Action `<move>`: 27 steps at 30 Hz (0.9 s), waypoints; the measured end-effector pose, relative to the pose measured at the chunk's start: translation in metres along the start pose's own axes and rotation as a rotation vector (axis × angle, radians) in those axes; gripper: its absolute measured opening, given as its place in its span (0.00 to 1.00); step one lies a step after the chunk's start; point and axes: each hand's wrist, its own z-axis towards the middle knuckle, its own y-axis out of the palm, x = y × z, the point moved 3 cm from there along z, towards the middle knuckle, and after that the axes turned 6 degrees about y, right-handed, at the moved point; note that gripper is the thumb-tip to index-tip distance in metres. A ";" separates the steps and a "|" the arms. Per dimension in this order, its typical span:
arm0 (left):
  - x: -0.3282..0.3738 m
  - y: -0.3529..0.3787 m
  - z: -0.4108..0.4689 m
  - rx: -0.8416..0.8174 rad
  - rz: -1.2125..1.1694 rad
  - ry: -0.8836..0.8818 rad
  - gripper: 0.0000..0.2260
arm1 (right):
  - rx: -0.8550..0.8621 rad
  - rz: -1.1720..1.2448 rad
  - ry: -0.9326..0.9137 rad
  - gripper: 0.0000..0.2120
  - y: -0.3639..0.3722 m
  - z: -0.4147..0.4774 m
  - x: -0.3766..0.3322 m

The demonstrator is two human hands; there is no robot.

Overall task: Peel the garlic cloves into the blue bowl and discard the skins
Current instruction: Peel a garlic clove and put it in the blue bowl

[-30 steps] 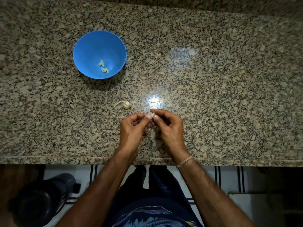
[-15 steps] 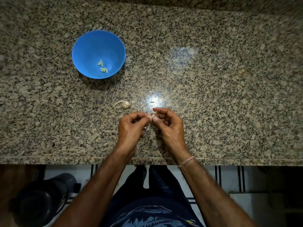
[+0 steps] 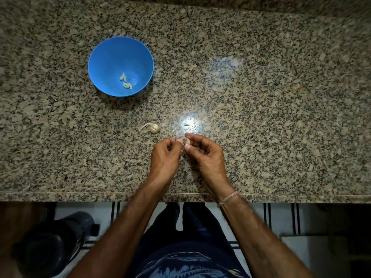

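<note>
A blue bowl (image 3: pixel 104 57) sits on the granite counter (image 3: pixel 261 97) at the far left, with three pale peeled cloves (image 3: pixel 126 82) at its bottom. Both hands meet over the counter's near middle. My left hand (image 3: pixel 164 157) and my right hand (image 3: pixel 206 155) pinch one small garlic clove (image 3: pixel 185 141) between their fingertips; most of it is hidden by the fingers. A garlic piece with a papery tail (image 3: pixel 153 127) lies on the counter just left of the hands.
A tiny dark scrap (image 3: pixel 187 125) lies in the bright glare just beyond the hands. The counter's front edge (image 3: pixel 60 194) runs below my wrists. A dark round bin (image 3: pixel 50 245) stands on the tiled floor at the lower left.
The hands stay together on the clove with only small finger shifts. The bowl and the garlic piece have not moved.
</note>
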 end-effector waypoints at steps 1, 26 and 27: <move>-0.001 -0.001 0.001 0.022 0.038 0.010 0.10 | 0.012 -0.018 -0.004 0.15 -0.001 0.001 0.000; 0.006 -0.015 0.000 0.033 0.163 0.228 0.04 | -0.018 -0.057 -0.029 0.09 -0.003 0.001 -0.002; 0.006 -0.015 0.000 0.047 0.170 0.227 0.04 | -0.024 -0.066 -0.038 0.09 -0.002 0.000 -0.003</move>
